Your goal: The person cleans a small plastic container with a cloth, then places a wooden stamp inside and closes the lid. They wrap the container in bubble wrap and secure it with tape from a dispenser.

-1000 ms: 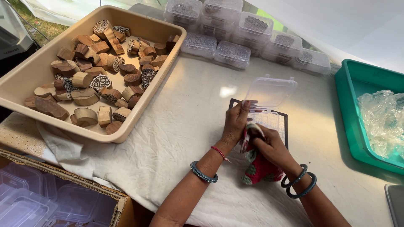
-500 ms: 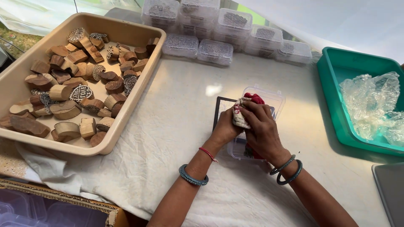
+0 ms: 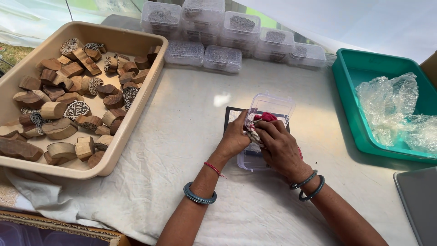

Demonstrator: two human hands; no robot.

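Cloth bundle (image 3: pixel 260 125) between both hands (image 3: pixel 236 139), above clear plastic box (image 3: pixel 268 107).

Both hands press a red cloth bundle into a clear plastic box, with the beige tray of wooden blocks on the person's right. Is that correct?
Not quite. In the head view the beige tray of wooden blocks sits on the person's left. Both hands, left and right, do press the red cloth bundle into the clear plastic box.

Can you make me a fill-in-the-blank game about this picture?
1. Both hands, left and right, hold a red cloth over a clear plastic ____.
2. The beige tray is full of ____ blocks.
3. The crumpled plastic lies in a ____ tray.
4. The left wrist wears a thin ____ thread.

Missing words: box; wooden; green; red
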